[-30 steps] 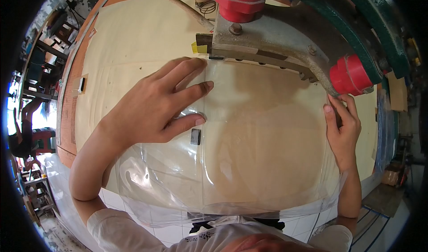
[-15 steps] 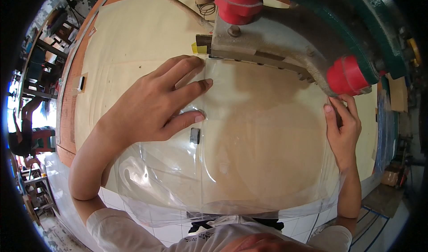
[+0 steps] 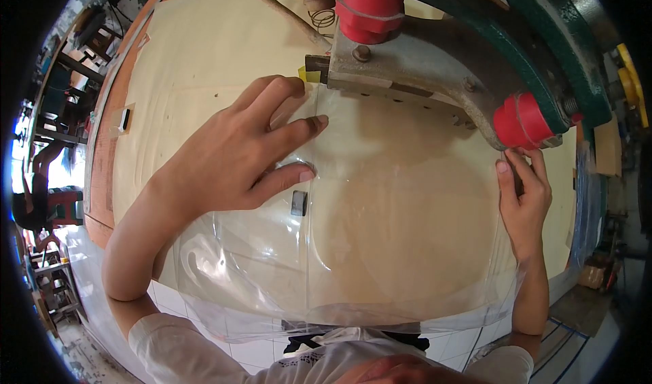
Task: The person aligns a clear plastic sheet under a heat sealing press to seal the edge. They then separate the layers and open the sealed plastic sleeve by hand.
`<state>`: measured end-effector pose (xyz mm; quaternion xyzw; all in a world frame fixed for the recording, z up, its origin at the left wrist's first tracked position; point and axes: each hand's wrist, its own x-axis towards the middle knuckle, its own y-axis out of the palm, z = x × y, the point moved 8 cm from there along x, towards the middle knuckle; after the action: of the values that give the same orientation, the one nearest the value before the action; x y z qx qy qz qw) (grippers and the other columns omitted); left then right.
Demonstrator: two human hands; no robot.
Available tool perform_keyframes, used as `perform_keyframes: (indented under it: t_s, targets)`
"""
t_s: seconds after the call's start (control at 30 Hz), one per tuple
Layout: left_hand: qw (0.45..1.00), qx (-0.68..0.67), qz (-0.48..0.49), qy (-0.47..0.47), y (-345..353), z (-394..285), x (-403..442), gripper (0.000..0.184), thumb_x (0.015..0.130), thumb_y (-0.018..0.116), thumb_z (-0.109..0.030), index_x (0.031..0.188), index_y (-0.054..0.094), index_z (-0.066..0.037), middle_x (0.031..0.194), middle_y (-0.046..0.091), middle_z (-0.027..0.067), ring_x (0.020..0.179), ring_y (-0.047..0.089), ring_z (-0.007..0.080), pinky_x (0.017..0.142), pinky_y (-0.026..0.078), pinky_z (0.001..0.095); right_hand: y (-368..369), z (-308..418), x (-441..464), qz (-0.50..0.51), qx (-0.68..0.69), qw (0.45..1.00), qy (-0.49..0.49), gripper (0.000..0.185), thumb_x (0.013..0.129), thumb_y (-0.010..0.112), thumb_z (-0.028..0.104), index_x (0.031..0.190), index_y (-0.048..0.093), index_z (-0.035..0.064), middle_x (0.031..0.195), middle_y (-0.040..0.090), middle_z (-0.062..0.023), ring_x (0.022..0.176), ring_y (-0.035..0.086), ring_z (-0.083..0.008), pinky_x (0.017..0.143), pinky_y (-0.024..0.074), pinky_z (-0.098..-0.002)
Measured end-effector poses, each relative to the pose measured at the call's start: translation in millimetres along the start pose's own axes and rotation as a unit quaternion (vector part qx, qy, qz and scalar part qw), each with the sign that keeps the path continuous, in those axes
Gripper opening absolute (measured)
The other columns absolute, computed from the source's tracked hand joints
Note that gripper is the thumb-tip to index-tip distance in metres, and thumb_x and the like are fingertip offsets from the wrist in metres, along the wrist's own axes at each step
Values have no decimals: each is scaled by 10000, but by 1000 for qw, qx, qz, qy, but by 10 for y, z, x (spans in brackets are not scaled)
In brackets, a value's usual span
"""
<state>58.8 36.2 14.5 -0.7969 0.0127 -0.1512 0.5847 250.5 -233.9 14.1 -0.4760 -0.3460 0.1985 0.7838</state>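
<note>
A clear plastic sheet [image 3: 231, 258] lies over the cream-coloured table surface and hangs past its near edge. My left hand [image 3: 255, 143] rests on the sheet with fingers spread, its fingertips along a lengthwise edge or seam left of the middle. At the sheet's right edge, my right hand [image 3: 526, 190] pinches the plastic between thumb and fingers, just below a red insulator-like block [image 3: 524, 121]. Above the far part of the sheet is a machine's grey metal head [image 3: 421, 54] with a straight bar under it. A small dark block [image 3: 299, 203] sits below my left thumb.
Another red block [image 3: 370, 10] and a green curved frame [image 3: 475, 27] belong to the machine. A wooden stick [image 3: 285, 13] and a coiled spring [image 3: 322, 20] are behind its head. A small black-and-white piece [image 3: 124, 120] lies at the table's left. Stools and shelving stand beyond.
The view has shifted slightly, so the machine sits a little differently in the picture. Both hands keep nearly the same places and poses on the plastic sheet.
</note>
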Motion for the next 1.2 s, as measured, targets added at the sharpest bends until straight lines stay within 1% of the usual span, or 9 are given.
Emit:
perform_keyframes:
  t_s: [0.13, 0.2, 0.3, 0.53, 0.67, 0.7, 0.83, 0.97, 1.2]
  targets:
    - [1000, 2, -6, -8, -2, 3, -4, 498, 878, 680, -359, 1215, 631, 4, 1192, 478, 240, 1142, 504, 406, 984, 450, 463, -1, 13, 2, -7, -2, 1000, -15, 311, 933, 673, 208, 1195, 709, 45, 1069, 638, -117, 883, 668, -235, 711, 525, -321]
    - [1000, 2, -6, -8, -4, 3, -5, 497, 879, 678, -360, 1217, 632, 2, 1188, 478, 238, 1136, 507, 403, 980, 451, 462, -10, 36, 6, -10, -7, 1000, -23, 311, 933, 673, 207, 1196, 709, 45, 1069, 637, -117, 882, 669, -235, 710, 525, -322]
    - [1000, -1, -9, -7, -7, 6, -7, 497, 877, 680, -359, 1221, 633, -3, 1179, 478, 234, 1124, 511, 399, 972, 451, 458, -7, 40, 10, -2, 4, 1000, -4, 314, 934, 671, 212, 1196, 708, 43, 1068, 634, -120, 889, 669, -244, 720, 526, -332]
    - [1000, 3, -6, -18, -17, 5, -18, 509, 849, 703, -351, 1219, 645, -7, 1132, 490, 217, 1085, 516, 384, 946, 461, 453, -6, 31, 0, -9, -15, 999, -30, 310, 942, 662, 212, 1195, 707, 39, 1068, 632, -122, 909, 667, -241, 707, 526, -322]
    - [1000, 20, -5, -11, -8, 10, -24, 502, 860, 691, -357, 1213, 649, -3, 1148, 508, 212, 1094, 520, 382, 943, 466, 455, -12, 33, -1, -5, -4, 1000, -12, 309, 945, 659, 219, 1189, 709, 36, 1073, 633, -125, 914, 665, -240, 708, 526, -314]
    - [1000, 25, -18, 4, -7, -5, -21, 502, 868, 680, -363, 1212, 648, 2, 1175, 517, 208, 1102, 522, 384, 946, 469, 457, -12, 41, -4, -7, -3, 1000, -11, 309, 945, 659, 219, 1189, 709, 36, 1073, 633, -125, 914, 665, -240, 708, 526, -314]
    - [998, 42, -25, 27, -3, -41, -17, 504, 895, 645, -379, 1211, 641, 14, 1249, 541, 197, 1124, 528, 391, 954, 477, 463, -28, 36, -3, -13, 3, 1000, 1, 306, 939, 667, 228, 1169, 715, 32, 1058, 639, -114, 812, 659, -208, 664, 513, -295]
    - [997, 63, -17, 32, -3, -63, -5, 501, 902, 634, -376, 1213, 637, 17, 1251, 552, 193, 1126, 528, 394, 958, 479, 465, -37, 18, -6, -7, 5, 1000, 16, 302, 935, 671, 238, 1153, 722, 35, 1043, 645, -98, 703, 633, -180, 616, 493, -282]
    - [998, 56, -15, 31, -5, -64, 0, 483, 906, 631, -358, 1214, 632, 13, 1252, 558, 197, 1124, 527, 396, 959, 478, 467, -37, 29, 0, -22, -11, 1000, -14, 303, 934, 671, 248, 1154, 724, 46, 1040, 641, -88, 652, 617, -165, 605, 488, -286]
